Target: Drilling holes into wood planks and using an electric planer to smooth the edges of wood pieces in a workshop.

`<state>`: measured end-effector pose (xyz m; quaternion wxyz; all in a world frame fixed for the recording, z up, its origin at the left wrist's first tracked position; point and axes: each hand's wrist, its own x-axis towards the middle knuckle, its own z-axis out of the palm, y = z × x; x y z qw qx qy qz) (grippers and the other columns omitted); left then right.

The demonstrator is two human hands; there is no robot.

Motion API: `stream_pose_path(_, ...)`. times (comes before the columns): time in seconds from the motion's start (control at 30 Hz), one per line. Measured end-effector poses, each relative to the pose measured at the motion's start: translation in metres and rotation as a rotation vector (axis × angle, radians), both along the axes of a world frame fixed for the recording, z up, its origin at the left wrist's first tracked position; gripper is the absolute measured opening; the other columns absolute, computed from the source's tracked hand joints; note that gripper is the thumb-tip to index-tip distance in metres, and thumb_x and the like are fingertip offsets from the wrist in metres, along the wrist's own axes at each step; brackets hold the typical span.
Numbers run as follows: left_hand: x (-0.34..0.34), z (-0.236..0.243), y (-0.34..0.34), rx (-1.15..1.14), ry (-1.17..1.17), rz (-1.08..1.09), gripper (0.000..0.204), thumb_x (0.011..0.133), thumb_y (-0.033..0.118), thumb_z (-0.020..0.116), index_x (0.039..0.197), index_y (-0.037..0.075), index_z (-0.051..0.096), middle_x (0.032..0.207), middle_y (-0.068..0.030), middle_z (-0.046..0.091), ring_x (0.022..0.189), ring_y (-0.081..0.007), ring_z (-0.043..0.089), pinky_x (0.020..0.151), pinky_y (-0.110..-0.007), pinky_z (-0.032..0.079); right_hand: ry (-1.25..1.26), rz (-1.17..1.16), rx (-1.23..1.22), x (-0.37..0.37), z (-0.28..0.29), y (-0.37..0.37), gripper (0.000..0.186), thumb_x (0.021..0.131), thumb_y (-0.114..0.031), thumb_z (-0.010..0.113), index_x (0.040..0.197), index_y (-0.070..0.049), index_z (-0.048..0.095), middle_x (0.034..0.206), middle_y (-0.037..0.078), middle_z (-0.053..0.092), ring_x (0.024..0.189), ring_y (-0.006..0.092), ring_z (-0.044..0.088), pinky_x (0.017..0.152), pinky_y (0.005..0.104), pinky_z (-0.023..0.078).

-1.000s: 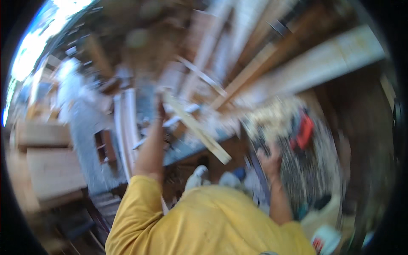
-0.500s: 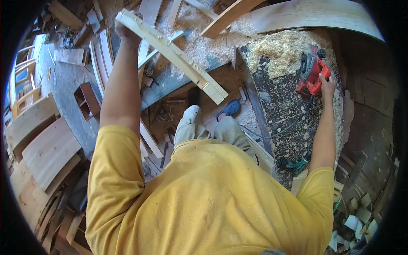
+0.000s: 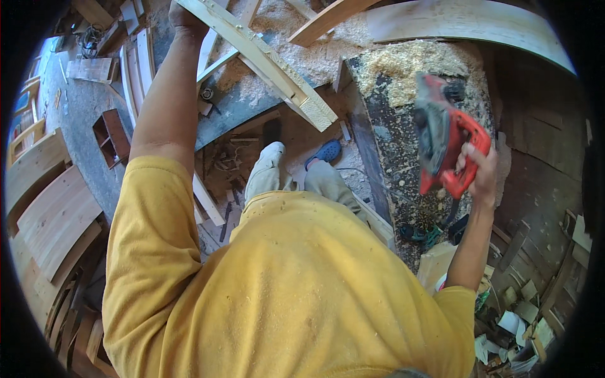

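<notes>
My right hand (image 3: pixel 477 171) is wrapped round the rear handle of a red and black electric hand planer (image 3: pixel 435 138). The planer is off the bench, tilted and slightly smeared by motion, with its dark sole turned toward the left. At the upper left, my outstretched left hand (image 3: pixel 187 19) grips the far end of a long pale wooden beam (image 3: pixel 252 53). Shavings cling along the beam's upper face. Its near end points down toward my feet. Part of the left hand's fingers is hidden behind the wood.
A dark, speckled workbench (image 3: pixel 403 170) heaped with wood shavings (image 3: pixel 416 66) stands at right, a green tool (image 3: pixel 432 236) on it. Curved boards (image 3: pixel 60 217) are stacked at left, near a brown wooden box (image 3: pixel 112 138). Offcuts (image 3: pixel 520 315) lie at lower right.
My right hand has lifted the planer off the bench, brought it nearer and turned it. The left hand and beam have shifted slightly up in the picture.
</notes>
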<state>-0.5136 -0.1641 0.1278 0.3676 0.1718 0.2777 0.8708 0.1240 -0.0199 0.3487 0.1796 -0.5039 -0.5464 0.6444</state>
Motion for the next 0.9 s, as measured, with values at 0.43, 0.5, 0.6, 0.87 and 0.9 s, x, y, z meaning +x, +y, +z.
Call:
stream_pose_path(0.43, 0.028, 0.018, 0.023, -0.252, -0.058, 0.188, 0.031, 0.088, 0.044, 0.043, 0.077, 0.019, 0.059, 0.069, -0.0027, 0.059, 0.065, -0.0225, 0.058, 0.063, -0.037, 0.048, -0.239, 0.446, 0.195, -0.064, 0.078, -0.136, 0.023, 0.070, -0.009, 0.074, 0.087, -0.003, 0.060, 0.068, 0.000, 0.057, 0.060, 0.0081, 0.051, 0.058, 0.0240, 0.041)
stream_pose_path(0.5, 0.022, 0.015, 0.020, -0.291, -0.097, 0.232, 0.031, 0.089, 0.043, 0.043, 0.078, 0.019, 0.059, 0.071, -0.0024, 0.060, 0.068, -0.0228, 0.059, 0.064, -0.036, 0.048, -0.263, 0.478, 0.298, -0.068, 0.076, -0.143, 0.027, 0.069, -0.010, 0.075, 0.091, -0.002, 0.061, 0.068, 0.002, 0.057, 0.060, 0.0102, 0.053, 0.058, 0.0252, 0.042)
stream_pose_path(0.6, -0.006, -0.016, 0.020, -0.154, -0.033, 0.162, 0.031, 0.089, 0.043, 0.042, 0.079, 0.019, 0.060, 0.073, -0.0018, 0.060, 0.071, -0.0220, 0.059, 0.067, -0.036, 0.048, -0.285, 0.480, 0.265, -0.072, 0.078, -0.147, 0.029, 0.070, -0.011, 0.075, 0.094, -0.002, 0.062, 0.068, 0.003, 0.058, 0.060, 0.0109, 0.054, 0.059, 0.0256, 0.043)
stream_pose_path(0.87, 0.026, 0.011, 0.017, -0.227, -0.097, 0.168, 0.030, 0.089, 0.041, 0.043, 0.075, 0.020, 0.058, 0.068, -0.0007, 0.058, 0.065, -0.0209, 0.057, 0.063, -0.036, 0.048, -0.279, 0.509, 0.292, -0.100, 0.073, -0.143, 0.030, 0.071, -0.009, 0.074, 0.097, -0.002, 0.061, 0.068, 0.003, 0.059, 0.060, 0.0111, 0.055, 0.060, 0.0258, 0.044)
stream_pose_path(0.9, 0.029, 0.014, 0.016, -0.229, -0.095, 0.173, 0.030, 0.089, 0.041, 0.043, 0.075, 0.020, 0.058, 0.068, -0.0007, 0.058, 0.065, -0.0209, 0.057, 0.063, -0.036, 0.048, -0.284, 0.532, 0.309, -0.103, 0.074, -0.142, 0.031, 0.071, -0.009, 0.074, 0.098, -0.002, 0.061, 0.068, 0.003, 0.059, 0.060, 0.0112, 0.055, 0.060, 0.0258, 0.045)
